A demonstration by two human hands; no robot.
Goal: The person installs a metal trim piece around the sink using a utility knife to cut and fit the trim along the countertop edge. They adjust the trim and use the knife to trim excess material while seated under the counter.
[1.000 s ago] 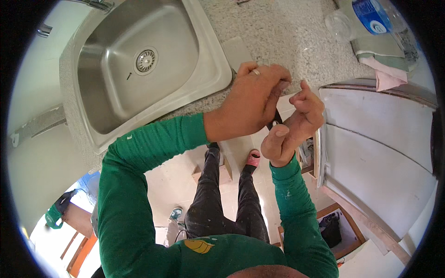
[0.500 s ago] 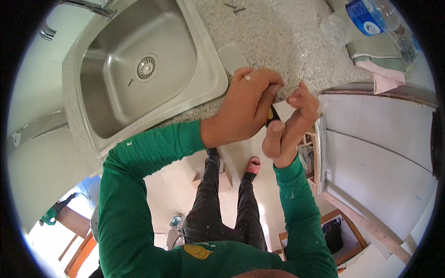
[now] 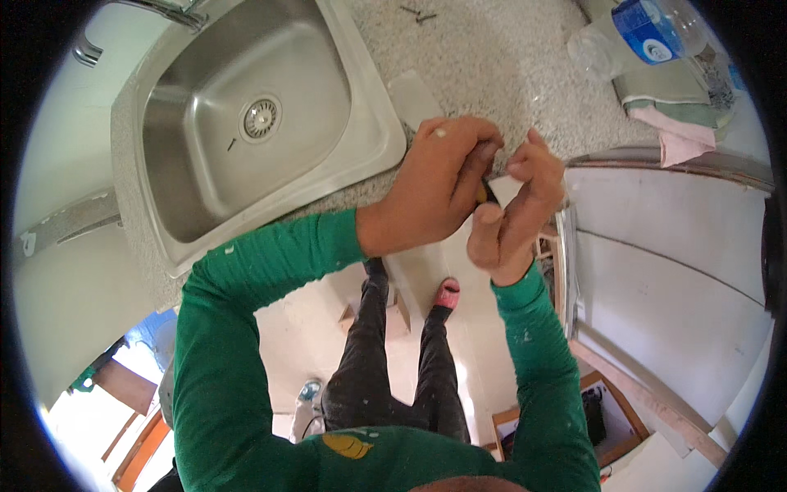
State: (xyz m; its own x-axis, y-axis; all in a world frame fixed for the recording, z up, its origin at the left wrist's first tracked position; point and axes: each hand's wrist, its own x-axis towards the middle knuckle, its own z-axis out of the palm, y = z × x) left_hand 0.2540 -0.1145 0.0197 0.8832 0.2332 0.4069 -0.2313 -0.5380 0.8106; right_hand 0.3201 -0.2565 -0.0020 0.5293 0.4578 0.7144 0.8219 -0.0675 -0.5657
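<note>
A small white piece (image 3: 502, 190) sits at the counter (image 3: 492, 66) edge, between both hands. The left hand (image 3: 438, 184) is curled tight around a thin tool. The right hand (image 3: 516, 209) pinches the piece. The sink (image 3: 246, 131) is to the left

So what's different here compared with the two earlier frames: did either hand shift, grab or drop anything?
Little changed. The left hand closed further over the small white piece at the counter edge, its fingers curling round a dark, partly hidden thing; the right hand stayed pinched against the same piece. Nothing was let go. The sink, plastic bottle and folded cloths lie as before; their slight drift looks like head movement.
</note>
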